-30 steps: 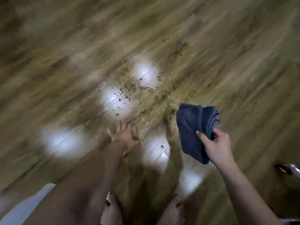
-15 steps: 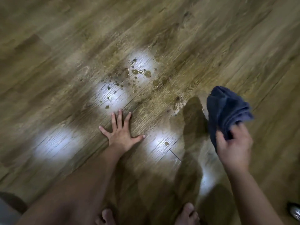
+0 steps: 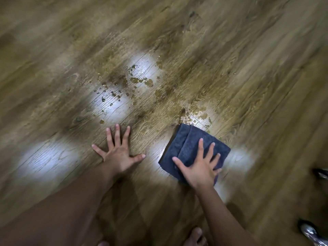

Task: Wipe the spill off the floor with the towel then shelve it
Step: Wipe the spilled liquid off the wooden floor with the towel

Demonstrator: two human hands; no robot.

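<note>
A folded dark blue towel [image 3: 188, 144] lies flat on the wooden floor [image 3: 248, 77]. My right hand [image 3: 200, 167] presses on its near half with fingers spread. Just beyond the towel's far edge sit wet droplets of the brownish spill [image 3: 195, 116], and the main patch of the spill [image 3: 127, 82] spreads farther off to the left. My left hand [image 3: 119, 153] is planted flat on the bare floor, fingers apart, just short of the spill and a hand's width left of the towel.
Bright light patches reflect off the planks around both hands. My bare toes [image 3: 194, 237] show at the bottom edge. Shiny metal furniture feet [image 3: 308, 233] stand at the lower right edge.
My right hand has brought the towel down from the air onto the floor and now presses it flat. My left hand stays planted on the floor.
</note>
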